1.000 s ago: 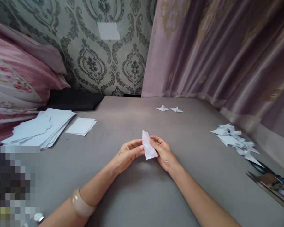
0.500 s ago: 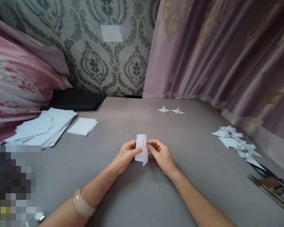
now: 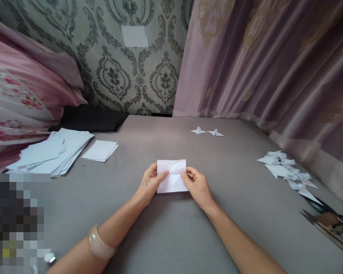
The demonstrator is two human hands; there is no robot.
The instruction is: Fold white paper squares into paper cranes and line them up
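Beyond the grey surface (image 3: 165,228) we see a patterned wall (image 3: 111,72) and a pinkish curtain (image 3: 217,68). The creased white sheet (image 3: 174,185) is in the middle, between the two hands; whether its lower edge touches the surface, we cannot tell. The left hand (image 3: 151,183) pinches its left side, with the thumb lying on the face. The right hand (image 3: 198,188) pinches the right side in a similar manner. We judge this paper very light, thin and rather soft, so it should bend easily along the creases and could tear under a strong pull. We would hold it at opposite edges, with only gentle thumb pressure.
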